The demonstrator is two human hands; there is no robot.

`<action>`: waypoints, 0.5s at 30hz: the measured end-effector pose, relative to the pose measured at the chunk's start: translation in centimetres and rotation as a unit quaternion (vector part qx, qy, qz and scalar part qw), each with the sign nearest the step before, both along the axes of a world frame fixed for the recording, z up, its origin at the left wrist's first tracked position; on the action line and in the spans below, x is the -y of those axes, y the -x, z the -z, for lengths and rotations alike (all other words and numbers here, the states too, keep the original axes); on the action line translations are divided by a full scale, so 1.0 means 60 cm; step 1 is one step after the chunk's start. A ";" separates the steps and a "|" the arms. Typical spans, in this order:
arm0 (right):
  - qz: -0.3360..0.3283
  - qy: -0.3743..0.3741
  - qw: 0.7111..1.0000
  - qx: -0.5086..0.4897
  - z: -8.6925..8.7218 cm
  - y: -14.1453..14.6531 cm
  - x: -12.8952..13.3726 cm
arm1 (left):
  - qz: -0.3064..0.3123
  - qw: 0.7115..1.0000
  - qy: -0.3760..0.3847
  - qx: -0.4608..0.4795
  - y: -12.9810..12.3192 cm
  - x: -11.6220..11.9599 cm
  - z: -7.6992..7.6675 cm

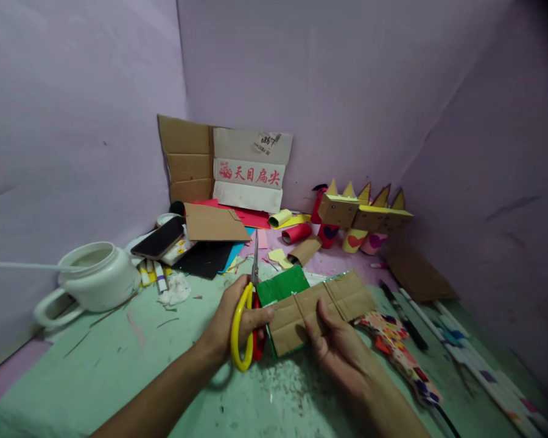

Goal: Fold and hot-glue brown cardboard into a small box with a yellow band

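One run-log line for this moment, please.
left hand: holds scissors, touches cardboard piece; right hand: holds same piece; scissor tips: pointing away; far left: white pot

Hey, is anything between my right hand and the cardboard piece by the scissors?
Nothing visible: your right hand holds the cardboard piece directly. The scissors, in your left hand, are beside its left end, not between them.

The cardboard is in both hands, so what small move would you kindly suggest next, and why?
Perhaps ease the left hand off the cardboard but keep the scissors: it holds both, while the right hand also grips the cardboard and could likely steady it.
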State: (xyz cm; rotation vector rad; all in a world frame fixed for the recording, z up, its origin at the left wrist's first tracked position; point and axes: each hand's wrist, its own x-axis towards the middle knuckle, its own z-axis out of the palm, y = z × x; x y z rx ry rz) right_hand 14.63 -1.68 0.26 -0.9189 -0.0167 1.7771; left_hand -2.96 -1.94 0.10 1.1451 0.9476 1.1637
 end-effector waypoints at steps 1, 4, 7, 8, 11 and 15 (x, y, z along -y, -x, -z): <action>-0.006 0.001 1.000 -0.002 -0.001 0.001 0.001 | -0.006 1.000 0.001 -0.001 0.002 0.003 -0.002; -0.004 0.005 1.000 -0.003 -0.003 0.004 0.002 | -0.016 1.000 0.021 -0.009 0.004 0.009 -0.010; 0.004 -0.005 1.000 -0.003 -0.003 0.007 0.003 | -0.026 0.999 0.025 -0.027 0.001 0.012 -0.014; 0.007 -0.013 1.000 -0.004 -0.002 0.008 0.003 | -0.024 0.999 0.022 -0.034 0.001 0.014 -0.014; 0.018 -0.046 0.999 0.004 -0.005 0.011 0.006 | -0.012 0.997 0.016 -0.074 0.010 0.014 -0.015; -0.017 -0.081 0.995 0.056 -0.011 0.011 0.014 | -0.140 0.935 -0.021 -0.325 0.051 -0.009 -0.024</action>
